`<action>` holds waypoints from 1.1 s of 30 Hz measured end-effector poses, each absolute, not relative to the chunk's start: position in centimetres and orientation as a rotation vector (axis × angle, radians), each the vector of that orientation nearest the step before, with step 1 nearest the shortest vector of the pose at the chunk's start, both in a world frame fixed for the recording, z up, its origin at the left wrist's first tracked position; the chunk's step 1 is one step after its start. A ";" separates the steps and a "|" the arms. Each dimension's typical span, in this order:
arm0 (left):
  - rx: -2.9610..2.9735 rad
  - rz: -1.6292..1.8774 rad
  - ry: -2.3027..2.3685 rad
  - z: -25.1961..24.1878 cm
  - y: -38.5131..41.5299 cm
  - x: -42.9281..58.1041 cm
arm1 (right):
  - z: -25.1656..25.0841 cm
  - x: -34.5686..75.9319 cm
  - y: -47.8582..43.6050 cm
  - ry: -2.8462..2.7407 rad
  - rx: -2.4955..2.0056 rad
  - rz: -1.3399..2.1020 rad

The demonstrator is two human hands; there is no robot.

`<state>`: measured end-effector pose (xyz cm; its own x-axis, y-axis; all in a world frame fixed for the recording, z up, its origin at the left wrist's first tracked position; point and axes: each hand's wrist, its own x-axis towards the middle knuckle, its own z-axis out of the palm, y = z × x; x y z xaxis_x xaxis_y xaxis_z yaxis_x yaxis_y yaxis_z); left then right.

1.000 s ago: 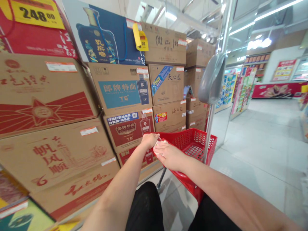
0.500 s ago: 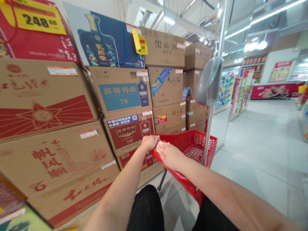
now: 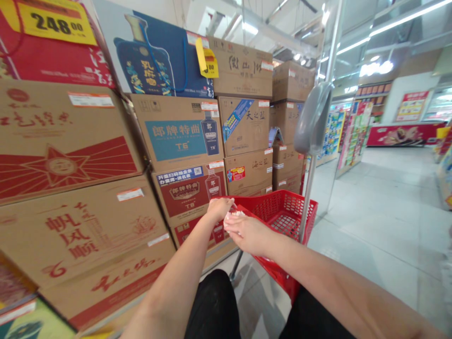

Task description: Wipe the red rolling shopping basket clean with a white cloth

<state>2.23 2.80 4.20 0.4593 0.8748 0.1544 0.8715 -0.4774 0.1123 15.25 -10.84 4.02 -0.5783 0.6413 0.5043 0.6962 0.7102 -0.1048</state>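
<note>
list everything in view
plastic basket: one, red, centre
crumpled wipe: one, white, basket's near end
cardboard cartons: over ten, brown, left and centre
gift bags: two, red and blue, atop cartons
price tags: at least two, yellow, upper left
pole: one, silver, right of centre
fitting: one, grey, on pole
store shelves: several, multicoloured, right background
floor: one, grey, right
trousers: one pair, black, bottom centre
left hand: one, bare, basket's near end
right hand: one, bare, holding wipe

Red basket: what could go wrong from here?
The pale wad might slip out of the right hand, since the fingers cover only part of it. If the left hand, at the rim, pushes sideways, the red basket could shift into the stacked cartons beside it.
</note>
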 end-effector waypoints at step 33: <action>2.108 1.153 1.435 2.2 -0.1 2.7 | 4.7 16.5 -12.3 -2.282 -1.091 0.133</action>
<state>2.73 -0.11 2.19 0.1601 0.8884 0.4303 0.6115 -0.4314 0.6633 16.49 -12.28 4.67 -0.4825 0.7366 0.4739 0.6767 0.6570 -0.3323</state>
